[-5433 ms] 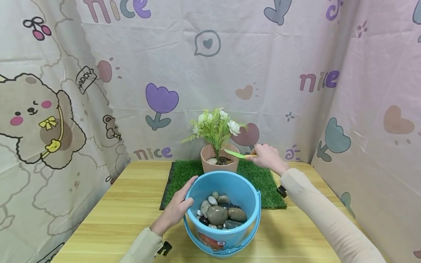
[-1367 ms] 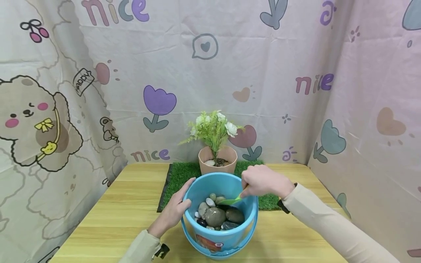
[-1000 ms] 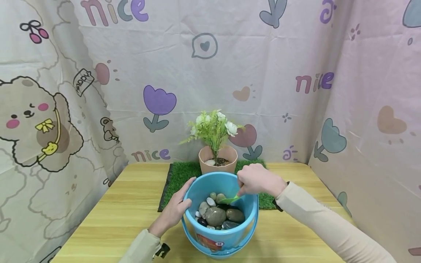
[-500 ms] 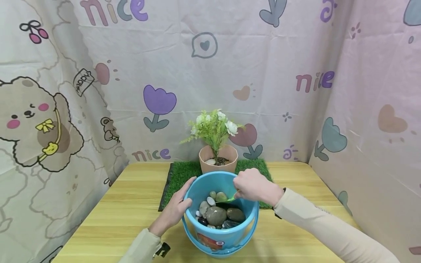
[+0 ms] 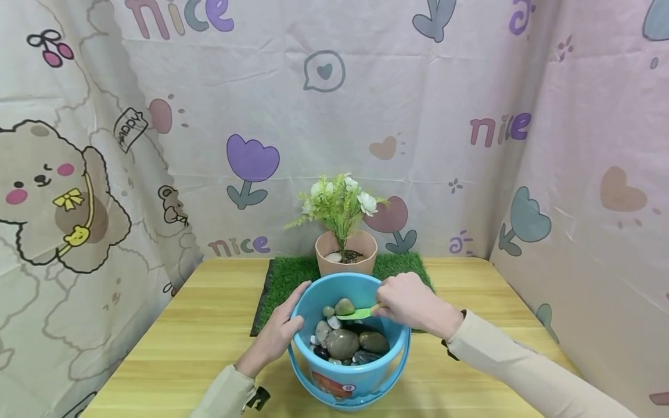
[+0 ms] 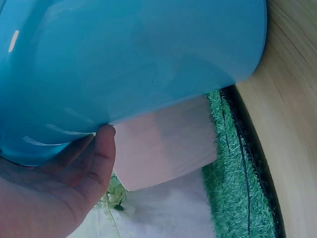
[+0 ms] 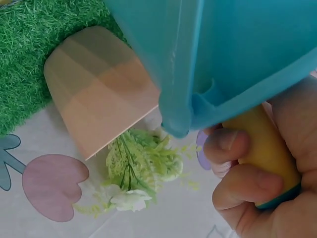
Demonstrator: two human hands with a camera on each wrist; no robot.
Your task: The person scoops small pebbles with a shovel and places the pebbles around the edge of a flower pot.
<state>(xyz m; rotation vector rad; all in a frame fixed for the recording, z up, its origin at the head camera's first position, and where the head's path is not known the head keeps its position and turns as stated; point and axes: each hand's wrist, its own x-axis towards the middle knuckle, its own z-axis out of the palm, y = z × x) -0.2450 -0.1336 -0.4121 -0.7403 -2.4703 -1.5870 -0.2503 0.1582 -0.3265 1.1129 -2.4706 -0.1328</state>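
Observation:
A light blue bucket (image 5: 340,288) with wet stones (image 5: 342,345) in it stands on the table. My left hand (image 5: 279,331) grips its left rim, thumb at the inner edge and fingers along the outer wall. Over the bucket's right side, my right hand (image 5: 413,302) holds a small garden trowel (image 5: 355,314). Its green blade points left inside the bucket, against a rounded greenish stone (image 5: 345,306); whether that stone rests on the blade I cannot tell. In the right wrist view the fingers curl round the yellow handle (image 7: 262,148), while the rim hides the blade.
Behind the bucket, a pink pot (image 5: 345,267) with a leafy plant (image 5: 340,209) and white flowers stands on an artificial grass mat (image 5: 279,290). The bucket's handle (image 5: 360,400) hangs down in front. Printed cloth (image 5: 334,116) encloses the table (image 5: 188,325).
The trowel has gone from over the pot down into the bucket, among the stones. In the last half second its blade has risen slightly and the greenish stones have shifted left. My left hand stays put.

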